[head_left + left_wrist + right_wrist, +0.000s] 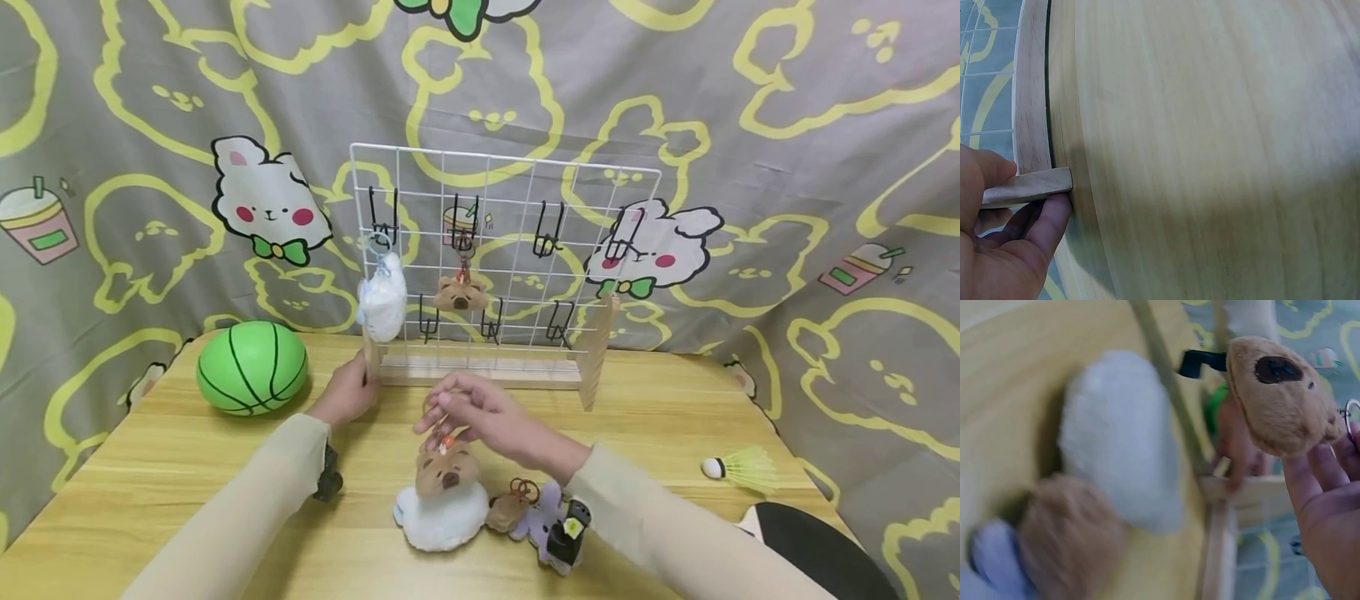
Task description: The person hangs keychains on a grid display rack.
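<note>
My left hand (348, 392) pinches the left wooden foot (1029, 186) of a white wire grid rack (517, 179), thumb on one face and fingers on the other. From my right hand (495, 421) hangs a brown bear plush keychain (447, 468), held at its metal ring (1352, 411) above the table; the fingers lie partly behind it. Beneath it rest a white plush (441, 521), a smaller brown plush (508, 512) and a purple plush (542, 521). A white plush keychain (382, 300) and another brown bear keychain (461, 293) hang on the rack.
Several black hooks (549, 229) are fixed to the grid. A green ball (253, 368) sits left of the rack. At the right lie a yellow shuttlecock (742, 469) and a black paddle (806, 546). A patterned curtain (487, 92) hangs behind the wooden table (637, 442).
</note>
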### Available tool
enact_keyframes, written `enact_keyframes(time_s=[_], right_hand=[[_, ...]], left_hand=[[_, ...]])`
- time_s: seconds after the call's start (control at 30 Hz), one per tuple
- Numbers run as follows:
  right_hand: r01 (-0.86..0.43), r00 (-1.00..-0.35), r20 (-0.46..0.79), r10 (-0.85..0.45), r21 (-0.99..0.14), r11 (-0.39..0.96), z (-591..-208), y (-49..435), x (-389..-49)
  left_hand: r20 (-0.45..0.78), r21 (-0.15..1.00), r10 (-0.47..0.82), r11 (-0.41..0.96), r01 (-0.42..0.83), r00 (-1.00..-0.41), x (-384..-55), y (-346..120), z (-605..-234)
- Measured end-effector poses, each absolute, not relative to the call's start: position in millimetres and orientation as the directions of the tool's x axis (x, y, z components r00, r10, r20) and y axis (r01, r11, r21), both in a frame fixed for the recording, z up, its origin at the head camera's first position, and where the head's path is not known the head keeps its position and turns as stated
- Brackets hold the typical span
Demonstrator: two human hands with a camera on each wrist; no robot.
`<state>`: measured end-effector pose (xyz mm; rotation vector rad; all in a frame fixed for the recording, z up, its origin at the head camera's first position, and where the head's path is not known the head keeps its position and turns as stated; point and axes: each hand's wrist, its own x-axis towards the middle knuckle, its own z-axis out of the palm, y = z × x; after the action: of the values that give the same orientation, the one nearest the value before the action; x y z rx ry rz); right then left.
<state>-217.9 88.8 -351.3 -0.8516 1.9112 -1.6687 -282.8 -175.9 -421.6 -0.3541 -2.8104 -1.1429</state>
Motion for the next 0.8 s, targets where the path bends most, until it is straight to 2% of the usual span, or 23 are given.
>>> enact_keyframes(time_s=[0.2,0.4,0.6,0.8], right_hand=[[-0.26,-0.812,0.166,-0.56,-0.961,0.092,-322,119,-227],[-0.374,-0.871,0.314,-0.379,-0.923,0.095,-293,147,-237],[-0.516,-0.846,0.503,-0.176,-0.856,0.031,-271,162,-251],[-0.577,-0.817,0.576,-0.04,-0.815,0.059,-260,166,-264]], left_hand=[[0.151,0.689,0.186,0.684,0.238,-0.971,-285,-176,-422],[0.149,0.692,0.189,0.681,0.238,-0.971,-284,-175,-423],[0.148,0.698,0.196,0.673,0.243,-0.969,-285,-177,-424],[0.149,0.694,0.199,0.677,0.245,-0.969,-285,-177,-422]])
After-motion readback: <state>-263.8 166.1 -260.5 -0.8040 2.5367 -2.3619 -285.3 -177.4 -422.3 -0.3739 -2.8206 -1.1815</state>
